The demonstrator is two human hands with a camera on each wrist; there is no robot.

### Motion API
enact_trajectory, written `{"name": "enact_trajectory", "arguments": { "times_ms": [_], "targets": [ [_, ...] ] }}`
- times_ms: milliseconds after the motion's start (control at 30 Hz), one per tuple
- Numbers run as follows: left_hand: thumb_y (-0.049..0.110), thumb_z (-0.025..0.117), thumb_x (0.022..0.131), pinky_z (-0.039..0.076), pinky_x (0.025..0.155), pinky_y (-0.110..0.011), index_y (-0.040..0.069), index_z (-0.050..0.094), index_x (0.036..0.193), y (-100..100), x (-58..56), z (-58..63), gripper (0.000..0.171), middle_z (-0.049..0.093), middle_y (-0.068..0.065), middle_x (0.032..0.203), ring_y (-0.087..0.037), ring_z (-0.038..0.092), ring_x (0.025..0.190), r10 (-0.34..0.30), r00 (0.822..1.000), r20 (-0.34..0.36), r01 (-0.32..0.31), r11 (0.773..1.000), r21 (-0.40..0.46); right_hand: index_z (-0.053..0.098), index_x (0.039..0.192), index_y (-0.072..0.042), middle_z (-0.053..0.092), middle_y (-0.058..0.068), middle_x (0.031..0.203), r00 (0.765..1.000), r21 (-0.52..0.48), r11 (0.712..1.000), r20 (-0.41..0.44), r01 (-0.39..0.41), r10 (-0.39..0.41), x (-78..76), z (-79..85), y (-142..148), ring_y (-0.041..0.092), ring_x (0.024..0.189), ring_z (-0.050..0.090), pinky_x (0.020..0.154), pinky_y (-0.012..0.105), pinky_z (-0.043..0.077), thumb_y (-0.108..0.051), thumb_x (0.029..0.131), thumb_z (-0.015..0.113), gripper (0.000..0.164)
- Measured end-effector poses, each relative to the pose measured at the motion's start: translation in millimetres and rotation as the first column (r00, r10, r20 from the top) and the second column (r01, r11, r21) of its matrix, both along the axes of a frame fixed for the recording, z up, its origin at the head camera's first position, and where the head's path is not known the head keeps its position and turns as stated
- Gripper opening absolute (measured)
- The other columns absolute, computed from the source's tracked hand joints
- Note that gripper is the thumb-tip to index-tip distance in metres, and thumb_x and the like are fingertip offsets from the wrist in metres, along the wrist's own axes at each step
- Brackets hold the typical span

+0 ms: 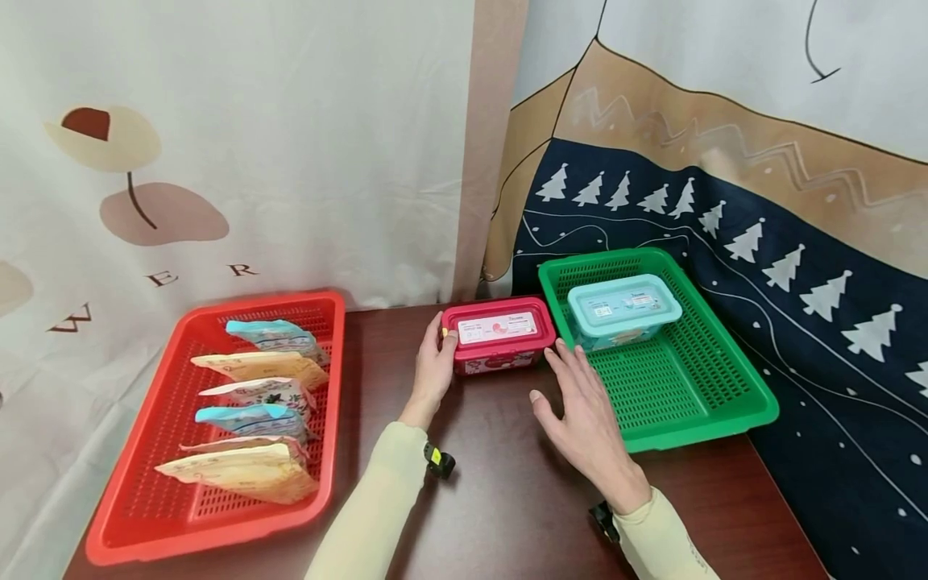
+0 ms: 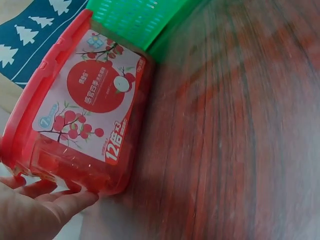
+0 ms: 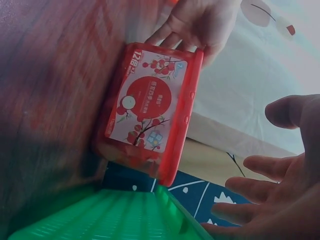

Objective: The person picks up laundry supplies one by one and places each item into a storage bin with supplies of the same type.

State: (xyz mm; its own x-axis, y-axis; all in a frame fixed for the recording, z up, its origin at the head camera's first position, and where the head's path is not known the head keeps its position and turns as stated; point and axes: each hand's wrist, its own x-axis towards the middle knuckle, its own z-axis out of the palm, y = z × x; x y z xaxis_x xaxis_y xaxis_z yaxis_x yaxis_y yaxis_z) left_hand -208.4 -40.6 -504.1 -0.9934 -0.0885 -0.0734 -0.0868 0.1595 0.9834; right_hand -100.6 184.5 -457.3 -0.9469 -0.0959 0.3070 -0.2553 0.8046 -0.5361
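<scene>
A red lidded plastic tub [image 1: 500, 334] sits on the brown table, with a white label on its lid and a berry-print label [image 2: 95, 90] on its long side. My left hand [image 1: 433, 366] holds the tub's left end, its thumb at the lid's edge and its fingers [image 2: 72, 202] against the end wall. Near the tub's right end is my right hand [image 1: 583, 411], fingers spread and nothing held. The right wrist view shows those fingers [image 3: 255, 190] apart from the tub. A green basket [image 1: 696, 427] stands right beside the tub, holding a light-blue lidded tub [image 1: 623, 310].
On the left stands a red basket [image 1: 329, 435] with several upright pouches [image 1: 246, 471] in a row, some cream and some blue. Curtains with printed shapes and trees [image 1: 747, 240] hang behind the table and along its right side. The table's bare brown top [image 1: 493, 483] shows between the arms.
</scene>
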Motion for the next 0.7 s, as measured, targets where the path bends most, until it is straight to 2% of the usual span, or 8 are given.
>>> {"name": "enact_trajectory", "arguments": {
  "times_ms": [133,233,500,700],
  "targets": [
    [0.021,0.050,0.109,0.033,0.120,-0.048,0.007,0.033,0.161,-1.5,0.0,-0.1,0.057,0.040,-0.015,0.162,-0.030,0.040,0.148,-0.014,0.999,-0.047,0.008,0.993,-0.116,0.048,0.152,-0.002,0.037,0.017,0.163,1.000,0.000,1.000,0.001,0.000,0.000,1.1,-0.5,-0.1,0.041,0.153,0.026,0.120,0.063,0.023,-0.028,0.096,0.071,0.066],
    [0.020,0.050,0.109,0.034,0.119,-0.049,0.005,0.034,0.160,-3.6,0.5,0.1,0.056,0.043,-0.017,0.160,-0.031,0.043,0.146,-0.006,0.998,-0.065,-0.006,0.985,-0.170,0.048,0.152,-0.002,0.037,0.016,0.164,1.000,0.001,1.000,0.010,-0.002,0.002,1.7,-0.9,-1.4,0.040,0.153,0.025,0.121,0.062,0.023,-0.028,0.096,0.071,0.066],
    [0.017,0.049,0.109,0.034,0.119,-0.051,0.004,0.036,0.160,-19.2,9.0,1.3,0.054,0.045,-0.019,0.158,-0.034,0.044,0.144,0.009,0.997,-0.079,-0.027,0.974,-0.226,0.047,0.153,-0.003,0.035,0.014,0.165,0.999,-0.017,1.000,0.033,-0.009,0.010,2.0,-1.7,-7.0,0.041,0.153,0.025,0.121,0.061,0.022,-0.029,0.096,0.070,0.067],
    [0.016,0.049,0.109,0.032,0.120,-0.051,0.003,0.035,0.159,-35.1,18.0,1.0,0.054,0.043,-0.019,0.159,-0.035,0.041,0.146,0.010,0.997,-0.079,-0.028,0.974,-0.226,0.049,0.153,-0.003,0.037,0.015,0.164,1.000,-0.023,0.999,0.020,-0.024,0.024,-0.2,-1.2,-14.0,0.041,0.153,0.027,0.120,0.059,0.025,-0.030,0.095,0.070,0.067]
  ]
}}
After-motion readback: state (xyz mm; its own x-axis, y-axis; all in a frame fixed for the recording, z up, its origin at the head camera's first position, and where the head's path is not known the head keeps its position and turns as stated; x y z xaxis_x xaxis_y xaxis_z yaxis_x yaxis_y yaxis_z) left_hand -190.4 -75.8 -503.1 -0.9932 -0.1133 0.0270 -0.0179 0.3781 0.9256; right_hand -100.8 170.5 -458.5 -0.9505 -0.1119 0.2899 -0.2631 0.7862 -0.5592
